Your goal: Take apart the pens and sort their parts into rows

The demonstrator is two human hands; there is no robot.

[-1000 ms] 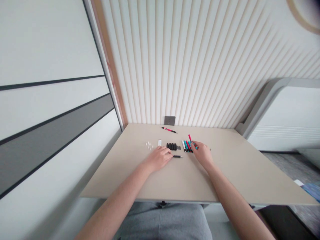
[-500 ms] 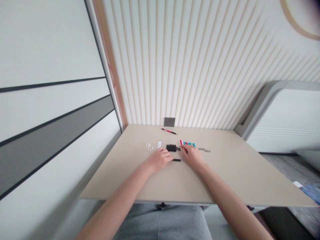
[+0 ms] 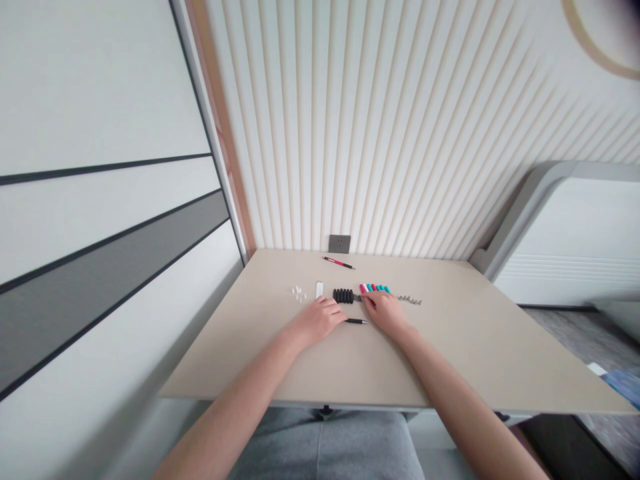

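My left hand [image 3: 320, 320] rests on the table with its fingers curled round the rear of a black pen [image 3: 357, 321], whose silver tip points right. The pen's other end is hidden under the fingers. Just beyond that hand lies a row of black ribbed grips [image 3: 343, 296]. Small dark pieces [image 3: 357, 299] sit to the right of the grips. My right hand [image 3: 384, 311] is closed beside them, its fingertips at their right edge; what it pinches, if anything, is hidden. Past its knuckles lies a row of red, white and teal barrels [image 3: 375, 288].
A red and black pen [image 3: 339, 263] lies near the wall. Small white pieces [image 3: 299, 293] and a white strip [image 3: 319, 289] are at left. Small metallic tips [image 3: 410, 300] line up at right. A dark socket [image 3: 339, 244] is on the wall behind the table [image 3: 450, 360].
My right hand's fingers have drawn down slightly from the coloured barrels. The dark bit seen at its fingers no longer shows, and the red barrel lies in line with the row. My left hand stays put.
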